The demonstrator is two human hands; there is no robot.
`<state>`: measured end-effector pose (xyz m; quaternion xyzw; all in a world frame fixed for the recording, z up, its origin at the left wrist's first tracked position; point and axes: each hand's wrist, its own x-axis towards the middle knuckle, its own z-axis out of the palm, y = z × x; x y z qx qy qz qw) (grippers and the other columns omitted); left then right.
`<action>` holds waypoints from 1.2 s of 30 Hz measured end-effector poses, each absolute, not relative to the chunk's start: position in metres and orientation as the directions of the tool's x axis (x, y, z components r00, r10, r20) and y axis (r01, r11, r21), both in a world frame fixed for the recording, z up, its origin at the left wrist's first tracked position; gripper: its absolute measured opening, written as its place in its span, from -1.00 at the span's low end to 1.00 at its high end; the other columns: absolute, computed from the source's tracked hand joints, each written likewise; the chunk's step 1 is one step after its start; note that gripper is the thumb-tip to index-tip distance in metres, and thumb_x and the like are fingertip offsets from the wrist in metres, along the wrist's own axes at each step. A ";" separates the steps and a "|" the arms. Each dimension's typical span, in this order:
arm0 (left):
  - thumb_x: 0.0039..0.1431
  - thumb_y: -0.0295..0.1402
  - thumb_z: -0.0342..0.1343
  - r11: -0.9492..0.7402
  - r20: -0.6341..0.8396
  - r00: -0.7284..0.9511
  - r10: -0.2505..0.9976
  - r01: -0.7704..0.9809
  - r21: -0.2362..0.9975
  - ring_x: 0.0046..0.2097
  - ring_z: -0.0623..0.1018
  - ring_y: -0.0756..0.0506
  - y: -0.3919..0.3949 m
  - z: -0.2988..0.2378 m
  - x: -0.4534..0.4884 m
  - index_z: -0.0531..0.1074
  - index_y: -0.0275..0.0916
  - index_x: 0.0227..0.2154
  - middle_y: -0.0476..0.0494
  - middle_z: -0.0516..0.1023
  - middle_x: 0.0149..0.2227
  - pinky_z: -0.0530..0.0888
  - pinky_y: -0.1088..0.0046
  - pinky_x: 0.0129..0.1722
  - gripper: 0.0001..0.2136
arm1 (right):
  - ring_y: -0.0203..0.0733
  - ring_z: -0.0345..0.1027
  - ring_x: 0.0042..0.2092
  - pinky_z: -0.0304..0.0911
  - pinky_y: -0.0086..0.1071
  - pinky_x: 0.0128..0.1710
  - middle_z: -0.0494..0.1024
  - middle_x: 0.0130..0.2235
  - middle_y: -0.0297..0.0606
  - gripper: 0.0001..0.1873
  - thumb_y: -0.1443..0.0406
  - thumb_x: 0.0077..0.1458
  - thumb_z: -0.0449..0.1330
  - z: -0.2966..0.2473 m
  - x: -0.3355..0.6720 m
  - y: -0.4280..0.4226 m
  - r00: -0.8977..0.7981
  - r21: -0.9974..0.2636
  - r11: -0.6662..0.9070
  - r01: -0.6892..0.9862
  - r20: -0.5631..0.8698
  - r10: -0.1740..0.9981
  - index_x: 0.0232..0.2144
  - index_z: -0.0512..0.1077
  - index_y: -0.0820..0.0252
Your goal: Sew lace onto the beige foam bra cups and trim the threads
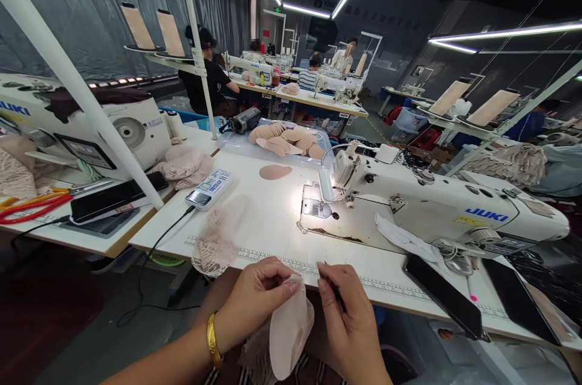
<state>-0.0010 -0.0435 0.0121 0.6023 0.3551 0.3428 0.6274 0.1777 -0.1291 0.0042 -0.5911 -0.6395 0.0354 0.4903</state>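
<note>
My left hand (259,297), with a gold bracelet on the wrist, pinches the top edge of a beige bra cup (291,330) in front of the table edge. Beige lace (257,351) hangs beside the cup, partly hidden by my left hand. My right hand (348,318) is just to the right, apart from the cup. Its fingers are curled round something small and dark, mostly hidden, that I cannot make out. Another lace piece (216,242) lies over the table's front edge, left of my hands.
A white sewing machine (431,191) stands at the right, its lamp lit. Several beige pads (286,139) are piled behind a single pad (275,172). A power bank (211,190) with a cable lies left. A phone (443,295) lies at the front right. People sit at machines behind.
</note>
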 end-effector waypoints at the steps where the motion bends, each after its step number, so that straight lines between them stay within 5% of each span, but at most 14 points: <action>1: 0.08 -0.23 0.36 0.050 -0.036 0.514 0.857 -0.013 0.999 -0.28 0.50 -0.12 -0.043 0.013 -0.001 0.67 -0.24 -0.42 -0.09 0.55 -0.38 0.43 0.38 -0.20 -0.83 | -0.15 0.54 -0.18 0.50 -0.32 -0.19 0.55 -0.15 -0.22 -0.68 0.35 0.40 0.11 0.004 0.175 -0.130 0.136 -0.624 0.331 0.708 0.580 0.803 0.13 0.44 0.02; 6: 0.06 -0.27 0.36 0.054 -0.028 0.503 0.864 -0.037 0.998 -0.25 0.54 -0.14 -0.043 0.016 0.001 0.70 -0.22 -0.40 -0.11 0.55 -0.36 0.46 0.37 -0.17 -0.87 | -0.12 0.57 -0.17 0.55 -0.30 -0.21 0.59 -0.12 -0.20 -0.61 0.39 0.39 0.09 0.001 0.162 -0.133 0.048 -0.602 0.387 0.698 0.579 0.814 0.21 0.32 0.03; 21: 0.14 -0.32 0.26 -0.175 0.110 0.473 0.874 0.096 0.980 -0.31 0.52 -0.13 -0.046 0.019 0.002 0.72 -0.17 -0.42 -0.11 0.52 -0.43 0.41 0.39 -0.26 -0.86 | -0.19 0.50 -0.28 0.48 -0.41 -0.37 0.49 -0.20 -0.23 -0.66 0.38 0.44 0.02 0.001 0.156 -0.132 0.048 -0.533 0.349 0.771 0.595 0.803 0.15 0.43 0.06; 29: 0.06 -0.32 0.30 -0.044 0.030 0.487 0.873 0.016 0.999 -0.30 0.53 -0.12 -0.045 0.019 0.002 0.69 -0.23 -0.45 -0.09 0.52 -0.41 0.42 0.39 -0.23 -0.89 | -0.17 0.53 -0.12 0.50 -0.36 -0.15 0.54 -0.13 -0.22 -0.69 0.39 0.42 0.06 0.006 0.159 -0.133 0.056 -0.675 0.361 0.644 0.511 0.857 0.12 0.41 0.04; 36: 0.11 -0.33 0.26 -0.102 0.058 0.501 0.863 0.061 0.993 -0.30 0.51 -0.11 -0.046 0.022 0.001 0.69 -0.23 -0.43 -0.10 0.51 -0.41 0.41 0.41 -0.25 -0.86 | -0.18 0.52 -0.16 0.49 -0.39 -0.21 0.54 -0.15 -0.23 -0.70 0.39 0.41 0.07 0.004 0.158 -0.132 0.067 -0.644 0.358 0.677 0.537 0.841 0.11 0.42 0.06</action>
